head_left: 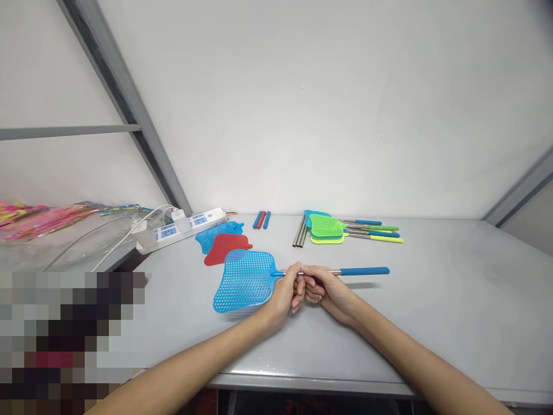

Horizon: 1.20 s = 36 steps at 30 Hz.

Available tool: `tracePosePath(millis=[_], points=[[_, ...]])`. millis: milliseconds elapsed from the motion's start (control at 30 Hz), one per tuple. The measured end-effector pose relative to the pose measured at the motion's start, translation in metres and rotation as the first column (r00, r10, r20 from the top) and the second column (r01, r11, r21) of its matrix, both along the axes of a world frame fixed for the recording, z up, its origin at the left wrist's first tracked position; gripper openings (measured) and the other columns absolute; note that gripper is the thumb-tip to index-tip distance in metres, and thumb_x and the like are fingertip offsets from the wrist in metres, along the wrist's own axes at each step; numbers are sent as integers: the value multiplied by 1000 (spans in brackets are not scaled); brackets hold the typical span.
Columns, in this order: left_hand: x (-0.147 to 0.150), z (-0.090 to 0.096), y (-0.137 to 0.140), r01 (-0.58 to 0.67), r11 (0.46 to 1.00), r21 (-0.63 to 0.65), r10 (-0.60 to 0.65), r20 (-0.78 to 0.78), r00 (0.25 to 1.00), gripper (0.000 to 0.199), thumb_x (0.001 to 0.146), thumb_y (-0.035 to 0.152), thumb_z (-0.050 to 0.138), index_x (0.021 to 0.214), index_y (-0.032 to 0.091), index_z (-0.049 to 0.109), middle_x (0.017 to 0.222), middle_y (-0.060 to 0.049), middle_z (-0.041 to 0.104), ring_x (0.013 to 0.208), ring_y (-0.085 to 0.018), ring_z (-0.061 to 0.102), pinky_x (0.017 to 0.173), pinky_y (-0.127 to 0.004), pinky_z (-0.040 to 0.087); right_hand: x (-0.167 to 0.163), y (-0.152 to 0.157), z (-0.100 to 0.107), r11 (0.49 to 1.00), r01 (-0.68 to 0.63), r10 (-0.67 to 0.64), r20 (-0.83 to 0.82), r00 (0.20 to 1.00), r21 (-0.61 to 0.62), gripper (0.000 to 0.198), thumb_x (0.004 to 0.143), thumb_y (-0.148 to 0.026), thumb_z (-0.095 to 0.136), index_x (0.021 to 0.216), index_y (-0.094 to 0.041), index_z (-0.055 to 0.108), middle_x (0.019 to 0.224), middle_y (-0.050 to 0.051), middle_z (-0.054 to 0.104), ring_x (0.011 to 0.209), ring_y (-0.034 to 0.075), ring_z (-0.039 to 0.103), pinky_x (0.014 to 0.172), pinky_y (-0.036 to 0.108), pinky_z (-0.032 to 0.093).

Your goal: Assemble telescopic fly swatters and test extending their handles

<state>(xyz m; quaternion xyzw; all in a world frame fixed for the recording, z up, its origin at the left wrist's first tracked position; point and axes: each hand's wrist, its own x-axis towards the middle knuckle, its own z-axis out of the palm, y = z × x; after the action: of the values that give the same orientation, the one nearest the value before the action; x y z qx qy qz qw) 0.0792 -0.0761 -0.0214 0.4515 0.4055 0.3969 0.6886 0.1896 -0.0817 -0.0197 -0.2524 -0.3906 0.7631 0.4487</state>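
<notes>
Both my hands are closed around the metal shaft of a blue fly swatter (248, 279), held level a little above the table. My left hand (288, 291) grips the shaft close to the perforated head, which points left. Right beside it, my right hand (325, 287) pinches the same shaft, and the two hands meet at the thumbs. The blue handle (365, 271) sticks out to the right of my right hand. Part of the shaft is hidden by my fingers.
Loose swatter heads, one red (228, 249) and blue (218, 235), lie behind left. Small blue and red handles (261, 220) and metal tubes (299, 231) lie at the back. Assembled swatters (327, 226) are stacked back right. A power strip (184, 230) with cables stands left on the grey table (453, 300).
</notes>
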Motion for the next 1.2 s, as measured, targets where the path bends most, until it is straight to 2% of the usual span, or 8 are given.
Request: tracePosePath(millis=[500,800,1200], points=[[1,1,0,-33,999,-7,33,-56,998,45,72,53,32,43,18,28,25,7,26,23,-4,20,29,-18,15,-2,0,1,999,18,-18,0,1000,-30,32,73,-32,49,46,-15,41,37,-6,28,38,6,24,44,23,19],[-1,-1,3,2,1000,-9,-2,16,1000,42,71,52,38,47,18,31,27,8,27,24,-4,21,29,-17,15,-1,1,-1,999,10,-12,-33,999,-50,32,75,-30,46,47,-15,40,37,-6,28,38,6,23,44,23,18],[0,1,3,-3,999,32,5,-57,998,45,70,54,37,43,18,29,27,7,26,24,-4,21,30,-18,14,-3,4,-2,996,8,-13,-50,999,-91,33,73,-32,47,46,-16,38,35,-7,26,37,6,21,43,22,18]])
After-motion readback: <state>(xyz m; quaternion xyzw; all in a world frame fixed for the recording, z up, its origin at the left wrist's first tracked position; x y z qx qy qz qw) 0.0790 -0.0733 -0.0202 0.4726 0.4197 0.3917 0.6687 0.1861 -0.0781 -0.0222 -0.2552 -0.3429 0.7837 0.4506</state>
